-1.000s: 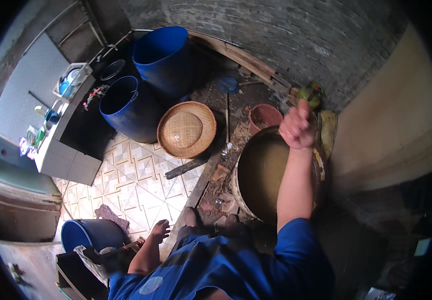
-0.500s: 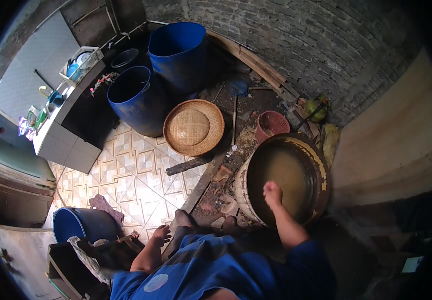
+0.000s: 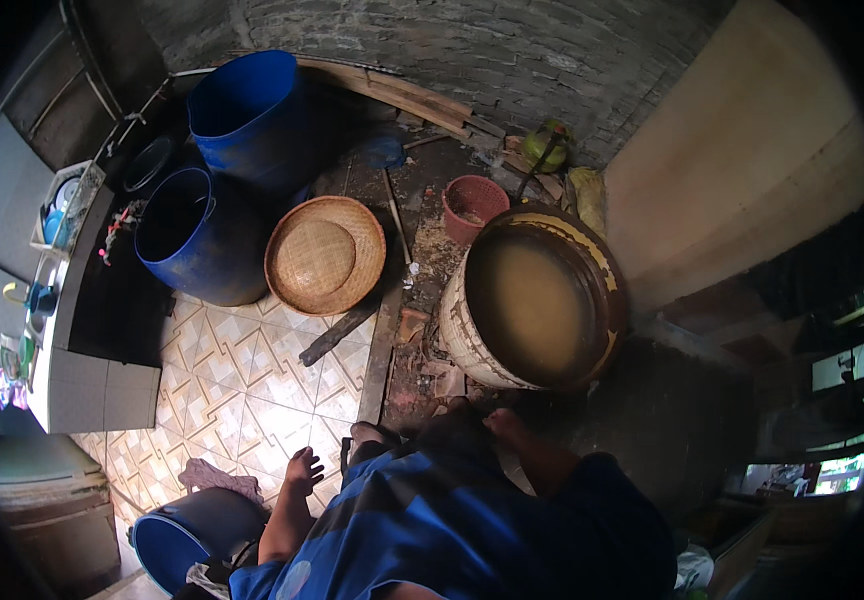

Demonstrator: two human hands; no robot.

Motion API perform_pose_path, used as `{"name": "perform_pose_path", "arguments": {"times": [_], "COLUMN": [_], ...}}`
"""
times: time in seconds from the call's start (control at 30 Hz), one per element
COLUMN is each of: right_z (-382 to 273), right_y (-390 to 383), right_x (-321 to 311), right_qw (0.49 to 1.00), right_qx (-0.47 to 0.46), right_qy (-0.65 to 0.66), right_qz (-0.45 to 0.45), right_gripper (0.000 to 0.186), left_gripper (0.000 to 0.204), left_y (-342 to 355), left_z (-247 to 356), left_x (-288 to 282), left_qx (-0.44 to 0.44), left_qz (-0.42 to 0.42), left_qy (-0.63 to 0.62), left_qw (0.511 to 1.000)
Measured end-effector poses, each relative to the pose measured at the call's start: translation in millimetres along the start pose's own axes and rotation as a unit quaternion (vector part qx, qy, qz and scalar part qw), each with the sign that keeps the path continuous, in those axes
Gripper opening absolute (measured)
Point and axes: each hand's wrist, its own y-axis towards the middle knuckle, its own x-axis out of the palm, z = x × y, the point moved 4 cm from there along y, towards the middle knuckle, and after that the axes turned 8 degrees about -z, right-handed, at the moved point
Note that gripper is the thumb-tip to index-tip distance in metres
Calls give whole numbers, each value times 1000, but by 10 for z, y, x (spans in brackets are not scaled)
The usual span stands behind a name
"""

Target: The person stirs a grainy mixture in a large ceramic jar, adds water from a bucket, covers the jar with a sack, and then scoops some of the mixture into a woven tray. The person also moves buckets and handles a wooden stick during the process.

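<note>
My left hand hangs over the tiled floor with its fingers spread, holding nothing. My right hand is low in front of my body, its fingers curled together in dim light. No object shows in it. Just beyond the right hand stands a large round tub with a pale, worn outside and a dark, yellow-flaked rim. Cloudy brownish water fills part of it. Neither hand touches the tub.
A woven bamboo tray with a raised round centre leans near two blue barrels. A red plastic basket sits behind the tub. Wood lies on the floor. A blue bucket is at lower left, a tiled counter farther left.
My right hand has drawn back from over the tub's water toward my body. The whole view has swung right, so the tub and barrels appear farther left. My left hand stays open.
</note>
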Motion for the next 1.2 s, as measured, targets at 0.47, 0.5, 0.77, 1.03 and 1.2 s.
{"name": "perform_pose_path", "arguments": {"times": [0.47, 0.5, 0.77, 1.03, 1.2], "right_z": [-1798, -1723, -296, -1103, -2630], "right_y": [-140, -122, 564, 1623, 1405], "right_x": [-99, -24, 576, 672, 118], "right_qw": [991, 991, 945, 938, 995], "right_qx": [46, 66, 211, -39, 4], "right_qy": [31, 18, -125, -344, 65], "right_qz": [120, 111, 217, 30, 79], "right_gripper": [50, 48, 22, 25, 53], "left_gripper": [68, 67, 61, 60, 61], "left_y": [71, 81, 49, -161, -286], "left_z": [-204, -215, -275, -165, -13], "left_x": [-1024, -1048, -1120, -1304, -1390], "left_qx": [-9, -7, 11, 35, 41], "left_qz": [-17, -18, -3, 53, 107], "left_qy": [-51, -54, -97, -154, -190], "left_qw": [998, 998, 995, 986, 975]}}
